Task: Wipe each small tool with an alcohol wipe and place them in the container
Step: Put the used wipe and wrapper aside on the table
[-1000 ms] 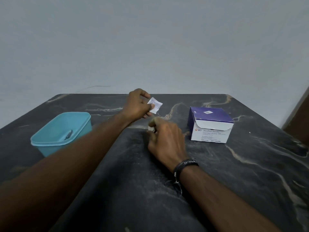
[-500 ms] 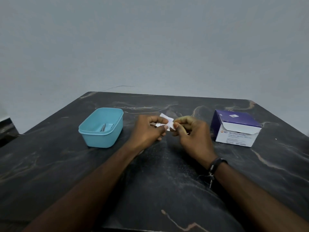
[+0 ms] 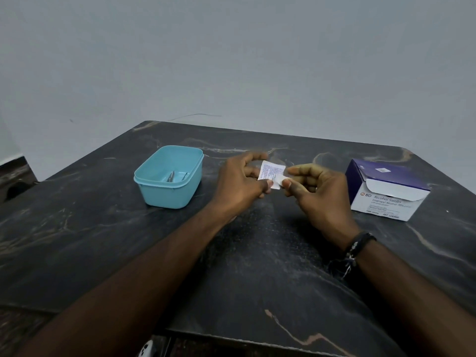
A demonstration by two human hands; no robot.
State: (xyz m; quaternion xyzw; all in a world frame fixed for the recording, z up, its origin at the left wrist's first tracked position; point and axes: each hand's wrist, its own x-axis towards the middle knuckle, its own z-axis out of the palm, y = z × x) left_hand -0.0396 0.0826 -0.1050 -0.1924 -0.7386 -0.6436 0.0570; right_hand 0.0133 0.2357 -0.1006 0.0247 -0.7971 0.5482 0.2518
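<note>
Both hands, left hand (image 3: 239, 181) and right hand (image 3: 313, 191), are pinching wipe packet (image 3: 271, 174) at centre frame; some tools (image 3: 172, 176) are lying in container (image 3: 168, 194), wiping isn't finished

We see a plain room, maybe in a home or a small clinic; which one we cannot tell. A dark marble-patterned table (image 3: 108, 243) stands against a bare pale grey wall (image 3: 231, 60). On the right lies a purple and white cardboard box of alcohol swabs (image 3: 386, 194), and on the left a small light blue plastic container (image 3: 154, 194) with thin metal tools (image 3: 171, 176) inside.
</note>
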